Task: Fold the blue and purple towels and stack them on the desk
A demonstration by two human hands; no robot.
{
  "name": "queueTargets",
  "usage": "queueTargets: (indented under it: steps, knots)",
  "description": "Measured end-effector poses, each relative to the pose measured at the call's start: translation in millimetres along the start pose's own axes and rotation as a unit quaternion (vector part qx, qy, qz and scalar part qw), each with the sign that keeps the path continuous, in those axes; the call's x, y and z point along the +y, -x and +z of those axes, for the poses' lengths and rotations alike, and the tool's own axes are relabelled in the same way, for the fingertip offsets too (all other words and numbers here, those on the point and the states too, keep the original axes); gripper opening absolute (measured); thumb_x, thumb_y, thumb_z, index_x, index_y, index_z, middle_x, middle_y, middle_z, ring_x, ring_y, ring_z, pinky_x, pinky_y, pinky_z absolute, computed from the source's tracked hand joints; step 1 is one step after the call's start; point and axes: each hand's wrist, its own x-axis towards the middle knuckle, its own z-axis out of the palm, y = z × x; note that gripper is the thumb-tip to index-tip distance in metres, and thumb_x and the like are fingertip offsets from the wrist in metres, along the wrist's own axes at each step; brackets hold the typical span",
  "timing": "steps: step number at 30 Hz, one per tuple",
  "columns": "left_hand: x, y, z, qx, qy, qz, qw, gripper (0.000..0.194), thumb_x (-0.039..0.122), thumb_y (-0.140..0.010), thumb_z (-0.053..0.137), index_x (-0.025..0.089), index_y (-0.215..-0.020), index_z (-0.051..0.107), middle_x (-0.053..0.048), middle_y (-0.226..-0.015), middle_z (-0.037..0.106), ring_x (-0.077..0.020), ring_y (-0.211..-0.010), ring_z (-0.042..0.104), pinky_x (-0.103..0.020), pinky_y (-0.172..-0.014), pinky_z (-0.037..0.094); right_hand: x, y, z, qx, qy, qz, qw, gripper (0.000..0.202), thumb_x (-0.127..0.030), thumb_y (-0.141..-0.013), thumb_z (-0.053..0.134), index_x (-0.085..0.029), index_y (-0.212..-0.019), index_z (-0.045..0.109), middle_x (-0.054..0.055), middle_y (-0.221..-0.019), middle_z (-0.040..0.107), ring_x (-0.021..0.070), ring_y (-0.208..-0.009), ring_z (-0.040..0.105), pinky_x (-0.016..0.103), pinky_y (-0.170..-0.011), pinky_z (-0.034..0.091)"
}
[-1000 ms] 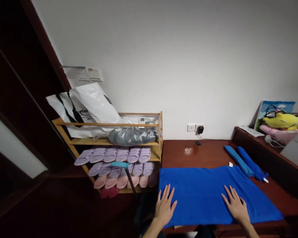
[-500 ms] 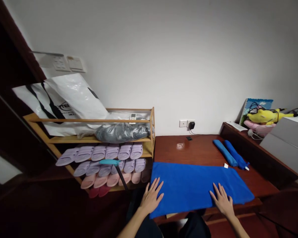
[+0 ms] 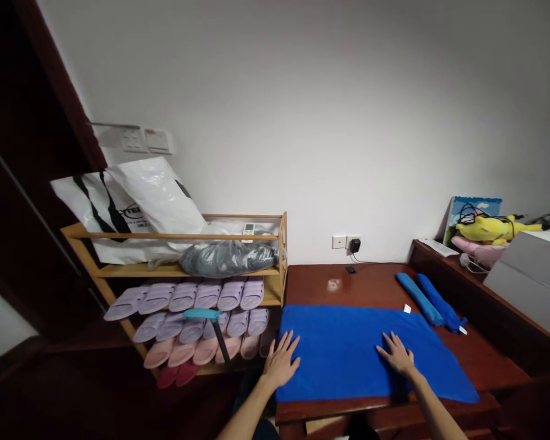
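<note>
A blue towel (image 3: pixel 339 348) lies spread out flat on the reddish-brown wooden desk (image 3: pixel 311 284), with a small white tag at its far right edge. My left hand (image 3: pixel 280 362) rests on the towel's left edge, fingers spread. On the right part of the cloth lies my right hand (image 3: pixel 398 354), palm down with its fingers apart. Beyond it, two rolled cloths lie side by side: a lighter blue roll (image 3: pixel 419 298) and a darker blue roll (image 3: pixel 440 302).
Left of the desk stands a wooden rack (image 3: pixel 142 270) with several purple slippers (image 3: pixel 206 294) and white bags (image 3: pixel 156 195). A black plug (image 3: pixel 355 245) sits in the wall socket. On the raised right side are a yellow plush toy (image 3: pixel 483 230) and a grey box (image 3: pixel 527 275).
My right hand has slid a little left and away from me across the towel. The towel's near edge now lies further onto the desk, and the view has tilted slightly up.
</note>
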Motion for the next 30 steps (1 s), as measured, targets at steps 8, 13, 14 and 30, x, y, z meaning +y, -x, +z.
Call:
queueTargets:
  steps: [8, 13, 14, 30]
  knots:
    - [26, 1, 31.3, 0.103, -0.012, -0.04, 0.994, 0.056, 0.039, -0.092, 0.026, 0.026, -0.146, 0.018, -0.001, -0.154, 0.012, -0.0205, -0.141, 0.014, -0.048, -0.113, 0.013, 24, -32, -26, 0.046, -0.009, 0.041, 0.998, 0.071, -0.061, -0.083, 0.018, -0.022, -0.14, 0.034, 0.012, -0.147, 0.034, 0.0298, -0.134, 0.032, 0.053, -0.104, 0.029]
    - [24, 2, 45.7, 0.102, -0.004, -0.006, 0.995, 0.055, 0.051, -0.094, 0.021, 0.034, -0.144, 0.009, 0.002, -0.153, 0.013, -0.0245, -0.14, 0.015, -0.053, -0.112, 0.013, 60, -36, 6, 0.046, 0.038, 0.062, 0.996, 0.07, -0.06, -0.081, 0.023, -0.03, -0.144, 0.024, 0.003, -0.154, 0.017, 0.0244, -0.141, 0.012, 0.055, -0.107, 0.023]
    - [24, 2, 45.0, 0.104, -0.005, -0.006, 0.995, 0.054, 0.051, -0.094, 0.02, 0.035, -0.144, 0.008, 0.002, -0.153, 0.013, -0.0245, -0.14, 0.015, -0.053, -0.111, 0.013, 66, -37, 13, 0.058, 0.05, 0.048, 0.996, 0.069, -0.06, -0.082, 0.02, -0.03, -0.145, 0.022, 0.002, -0.155, 0.015, 0.0228, -0.142, 0.009, 0.054, -0.107, 0.022]
    - [33, 10, 39.1, 0.144, -0.026, -0.08, 0.986, 0.056, 0.045, -0.093, 0.028, 0.032, -0.145, 0.012, -0.001, -0.155, 0.008, -0.0261, -0.141, 0.009, -0.056, -0.109, 0.015, 99, -20, 2, 0.156, 0.039, 0.152, 0.975, 0.079, -0.066, -0.08, 0.017, -0.02, -0.144, 0.025, 0.011, -0.153, 0.019, 0.0256, -0.141, 0.013, 0.055, -0.107, 0.02]
